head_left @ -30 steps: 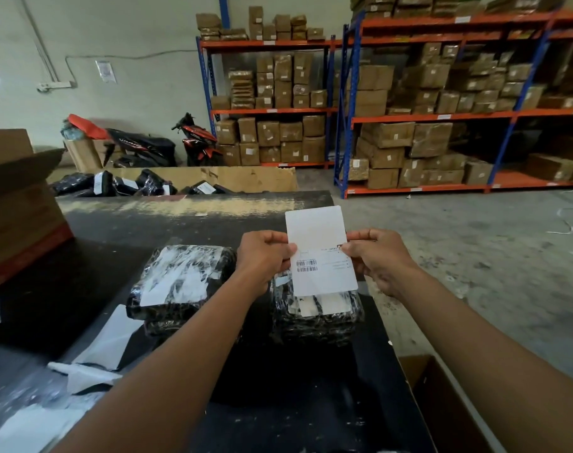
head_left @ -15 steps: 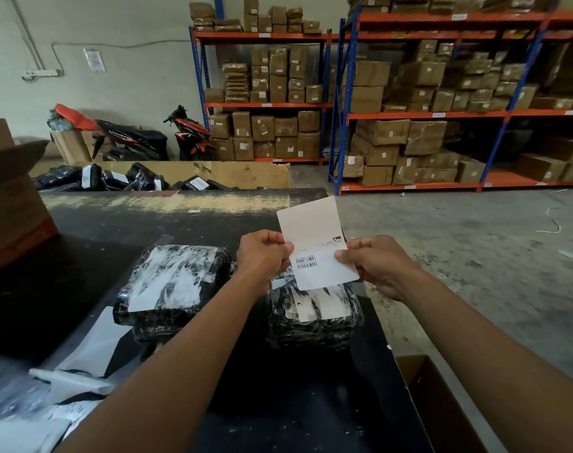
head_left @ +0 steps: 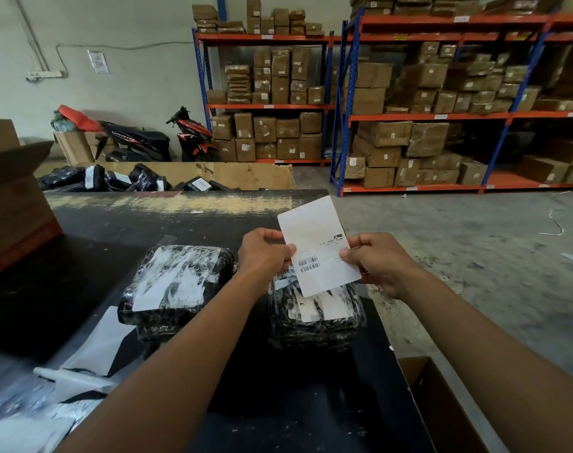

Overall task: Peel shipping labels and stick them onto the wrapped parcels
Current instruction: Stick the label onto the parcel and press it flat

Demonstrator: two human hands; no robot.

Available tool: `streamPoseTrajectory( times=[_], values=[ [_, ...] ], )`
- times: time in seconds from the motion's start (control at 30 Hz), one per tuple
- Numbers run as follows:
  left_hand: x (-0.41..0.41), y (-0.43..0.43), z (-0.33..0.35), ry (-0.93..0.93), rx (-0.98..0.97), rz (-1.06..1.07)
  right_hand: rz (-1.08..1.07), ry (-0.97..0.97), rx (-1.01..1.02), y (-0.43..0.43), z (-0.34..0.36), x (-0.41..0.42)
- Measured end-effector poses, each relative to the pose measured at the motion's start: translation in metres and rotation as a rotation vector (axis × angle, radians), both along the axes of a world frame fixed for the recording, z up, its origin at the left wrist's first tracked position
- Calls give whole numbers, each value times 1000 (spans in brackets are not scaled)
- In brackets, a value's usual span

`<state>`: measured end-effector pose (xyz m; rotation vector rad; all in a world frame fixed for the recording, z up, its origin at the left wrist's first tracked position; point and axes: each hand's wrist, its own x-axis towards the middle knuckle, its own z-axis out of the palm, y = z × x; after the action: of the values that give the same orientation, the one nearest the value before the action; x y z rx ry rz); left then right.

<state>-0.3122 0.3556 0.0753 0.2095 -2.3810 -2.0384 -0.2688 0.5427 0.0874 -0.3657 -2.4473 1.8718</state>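
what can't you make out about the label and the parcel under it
1. Print on the label: head view, too small to read beyond a barcode.
2. Whether its backing has started to peel: rear face turned away, side edges covered by fingers of the left hand and right hand.
3. Top of the right parcel: partly hidden by the label.
4. Loose papers, lower left: blurred, cut by the frame edge.

Black table, left parcel, right parcel, paper scraps

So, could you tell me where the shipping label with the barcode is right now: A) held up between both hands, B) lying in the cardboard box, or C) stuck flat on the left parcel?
A: the left hand and right hand each pinch a side edge of the shipping label.
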Motion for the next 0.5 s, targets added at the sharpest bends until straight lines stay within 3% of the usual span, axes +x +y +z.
streamPoseTrajectory(
  times=[0.1, 0.27, 0.37, 0.5],
  values=[
    [5, 4, 4, 156, -379, -5, 33, 17, 85, -2, 6, 2],
    [14, 16, 22, 639, -810, -168, 96, 26, 232, -6, 20, 5],
    [13, 22, 29, 606, -996, -386, 136, 25, 275, -6, 25, 7],
    [10, 22, 30, 476, -914, -410, 21, 58, 169, -4, 28, 7]
  ],
)
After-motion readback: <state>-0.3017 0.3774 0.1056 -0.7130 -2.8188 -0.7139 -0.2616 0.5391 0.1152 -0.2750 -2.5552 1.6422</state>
